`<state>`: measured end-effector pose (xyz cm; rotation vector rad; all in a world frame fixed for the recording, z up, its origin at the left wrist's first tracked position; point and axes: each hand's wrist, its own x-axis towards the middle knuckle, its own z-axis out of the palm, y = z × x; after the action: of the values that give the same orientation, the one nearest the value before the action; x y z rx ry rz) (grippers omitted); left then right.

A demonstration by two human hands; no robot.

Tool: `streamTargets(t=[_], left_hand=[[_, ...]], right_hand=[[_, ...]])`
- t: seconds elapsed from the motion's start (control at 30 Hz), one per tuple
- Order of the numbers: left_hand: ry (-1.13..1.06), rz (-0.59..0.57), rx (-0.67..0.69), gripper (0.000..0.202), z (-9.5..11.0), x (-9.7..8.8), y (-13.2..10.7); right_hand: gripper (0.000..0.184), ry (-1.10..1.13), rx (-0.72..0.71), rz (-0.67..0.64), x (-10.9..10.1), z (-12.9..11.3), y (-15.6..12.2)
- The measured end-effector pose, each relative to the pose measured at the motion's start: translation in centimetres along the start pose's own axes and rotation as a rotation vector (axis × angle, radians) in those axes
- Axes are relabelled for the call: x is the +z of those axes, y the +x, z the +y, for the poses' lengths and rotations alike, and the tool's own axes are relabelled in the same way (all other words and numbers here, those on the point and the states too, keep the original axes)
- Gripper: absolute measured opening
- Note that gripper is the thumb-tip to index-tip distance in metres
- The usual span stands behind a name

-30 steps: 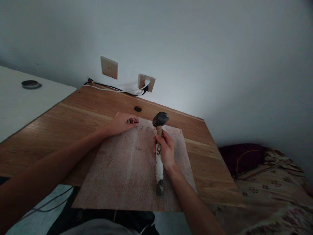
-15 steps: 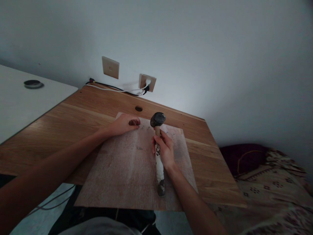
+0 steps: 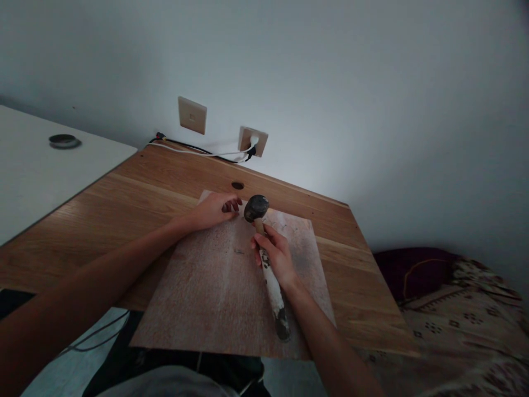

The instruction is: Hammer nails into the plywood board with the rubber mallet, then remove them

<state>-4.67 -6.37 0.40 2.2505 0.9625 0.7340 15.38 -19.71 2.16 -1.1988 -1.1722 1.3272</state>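
My right hand [image 3: 275, 253] is closed around the handle of a mallet [image 3: 270, 284] with a dark, rounded head and chipped white paint on its handle. The mallet's head is tilted left, close to my left hand [image 3: 217, 210]. That hand rests at the back left of a thin, rough wooden board [image 3: 198, 309], its fingers curled together. Whatever they hold, if anything, is too small to make out. A small, thin metallic piece [image 3: 238, 251] lies on the board, left of my right hand, and a few dark marks show near the board's far edge.
Beneath the board is a wooden desk [image 3: 355, 292] with a round hole near the wall. Cables [image 3: 198, 150] run along its back to a wall socket [image 3: 253, 140]. A white surface [image 3: 33, 182] with a round dark object stands left. Patterned fabric [image 3: 467, 320] lies at right.
The mallet's head has swung left toward my left hand, and its handle now slants more. My left hand stays at the same place on the board. The view has shifted slightly.
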Motion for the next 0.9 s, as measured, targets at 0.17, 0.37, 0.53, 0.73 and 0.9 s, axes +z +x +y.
streamTargets(t=[0.17, 0.37, 0.53, 0.73, 0.9], left_hand=[[0.011, -0.004, -0.015, 0.024, 0.2, 0.0, -0.1], [0.026, -0.017, -0.011, 0.027, 0.1, 0.1, -0.2], [0.075, 0.015, -0.011, 0.022, 0.0, 0.2, 0.0], [0.14, 0.058, 0.032, 0.009, -0.5, 0.3, 0.1], [0.115, 0.059, 0.064, 0.007, -0.8, 0.5, 0.2]], right_hand=[[0.033, 0.014, 0.009, -0.032, 0.2, 0.1, 0.0], [0.03, 0.013, -0.009, -0.042, 0.3, 0.2, 0.2], [0.033, 0.015, -0.016, -0.036, 0.2, 0.6, 0.5], [0.035, 0.019, -0.019, -0.019, 0.1, 0.6, 0.5], [0.035, 0.001, -0.02, -0.028, 0.2, 0.4, 0.4]])
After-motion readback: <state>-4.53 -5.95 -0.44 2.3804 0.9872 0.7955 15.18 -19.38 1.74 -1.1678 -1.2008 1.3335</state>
